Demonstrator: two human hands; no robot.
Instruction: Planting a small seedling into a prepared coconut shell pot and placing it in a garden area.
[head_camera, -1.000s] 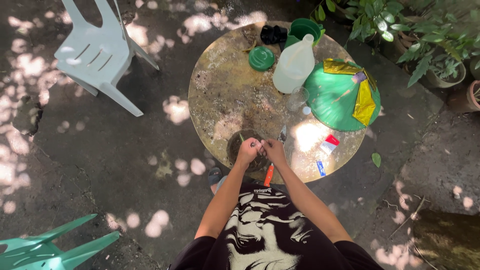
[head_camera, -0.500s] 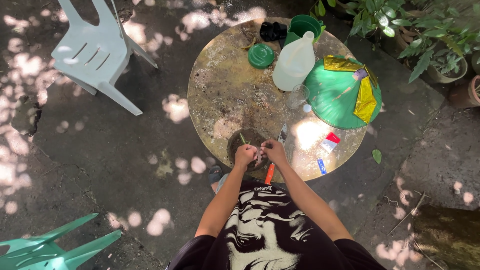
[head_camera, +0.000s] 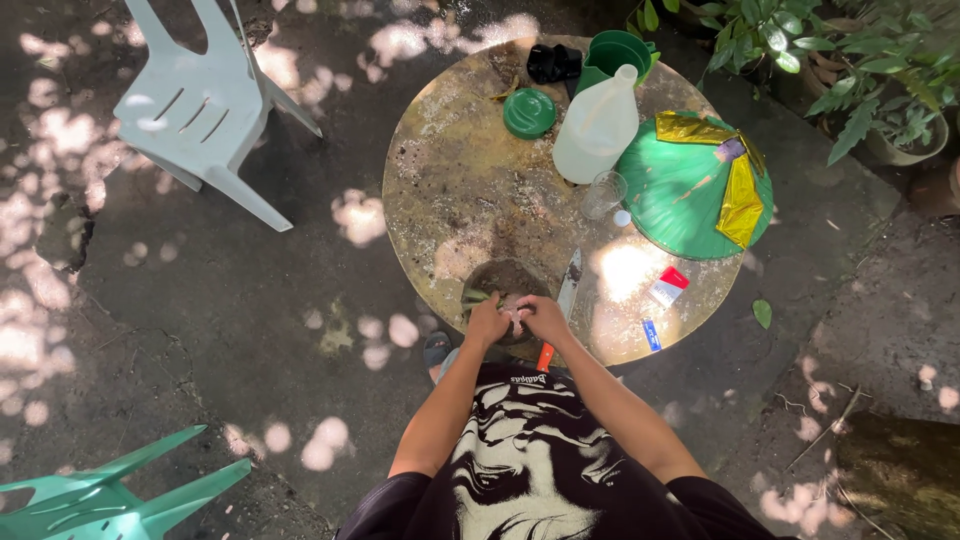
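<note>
While the round table (head_camera: 450, 190) is taking up the ground ahead of both hands, a large green lid with yellow foil (head_camera: 690, 195) is lying well beyond the right hand, to its right. A white jug (head_camera: 597, 128) is standing far ahead of the hands, with a clear glass (head_camera: 604, 193) just nearer. A dark round bowl (head_camera: 505, 282) is sitting directly under and ahead of the hands at the table's near edge. A knife (head_camera: 566, 295) is lying just beside the right hand (head_camera: 546, 318), on its outer side. The left hand (head_camera: 487, 323) is curling closed, touching the right over the bowl; both are pinching something small and pale, too small to identify.
</note>
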